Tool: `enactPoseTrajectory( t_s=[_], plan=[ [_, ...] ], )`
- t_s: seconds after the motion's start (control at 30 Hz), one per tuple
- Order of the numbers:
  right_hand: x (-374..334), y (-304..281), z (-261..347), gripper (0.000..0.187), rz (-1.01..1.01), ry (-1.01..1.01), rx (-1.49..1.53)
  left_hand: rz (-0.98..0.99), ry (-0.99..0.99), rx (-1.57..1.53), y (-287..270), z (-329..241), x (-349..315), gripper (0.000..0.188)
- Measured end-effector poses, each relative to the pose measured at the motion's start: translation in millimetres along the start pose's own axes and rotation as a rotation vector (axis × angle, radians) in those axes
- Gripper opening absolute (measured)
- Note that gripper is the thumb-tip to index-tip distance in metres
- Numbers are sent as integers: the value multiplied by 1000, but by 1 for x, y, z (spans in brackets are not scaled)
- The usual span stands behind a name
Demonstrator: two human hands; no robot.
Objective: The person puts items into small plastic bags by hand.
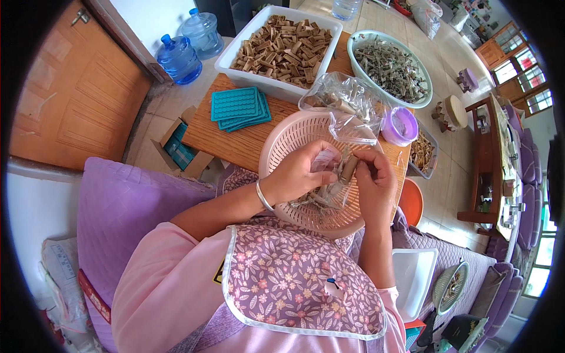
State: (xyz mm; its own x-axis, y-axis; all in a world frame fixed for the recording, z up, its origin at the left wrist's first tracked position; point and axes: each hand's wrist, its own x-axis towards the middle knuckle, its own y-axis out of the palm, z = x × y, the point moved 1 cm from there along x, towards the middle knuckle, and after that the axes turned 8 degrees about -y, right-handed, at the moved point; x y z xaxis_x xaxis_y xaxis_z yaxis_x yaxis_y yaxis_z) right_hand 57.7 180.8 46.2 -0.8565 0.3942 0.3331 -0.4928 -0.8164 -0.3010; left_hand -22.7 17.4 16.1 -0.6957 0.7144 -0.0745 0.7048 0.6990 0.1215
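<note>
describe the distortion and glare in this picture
In the head view, the fisheye bends the wooden door and leaves dark corners; glare streaks the clear plastic bag in the head view; the head view's lower right window looks blown out.

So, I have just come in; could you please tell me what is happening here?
A person is working over a pink basket. The right hand holds a small brown piece above it, while the left hand, close beside, seems to pinch clear plastic. Further back on the table, a white tub holds many brown pieces, near blue-green trays.
</note>
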Motion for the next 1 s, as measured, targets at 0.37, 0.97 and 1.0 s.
enactPoseTrajectory(
  t_s=[0.37,0.97,1.0],
  plan=[
    [-2,2,-6,18,-17,18,43,30,189,397,4,-17,-4,15],
    [2,1,15,24,164,-235,-199,41,52,141,-1,-13,2,13],
    [1,1,15,24,185,-235,-196,12,89,168,-1,-13,2,12]
  ],
)
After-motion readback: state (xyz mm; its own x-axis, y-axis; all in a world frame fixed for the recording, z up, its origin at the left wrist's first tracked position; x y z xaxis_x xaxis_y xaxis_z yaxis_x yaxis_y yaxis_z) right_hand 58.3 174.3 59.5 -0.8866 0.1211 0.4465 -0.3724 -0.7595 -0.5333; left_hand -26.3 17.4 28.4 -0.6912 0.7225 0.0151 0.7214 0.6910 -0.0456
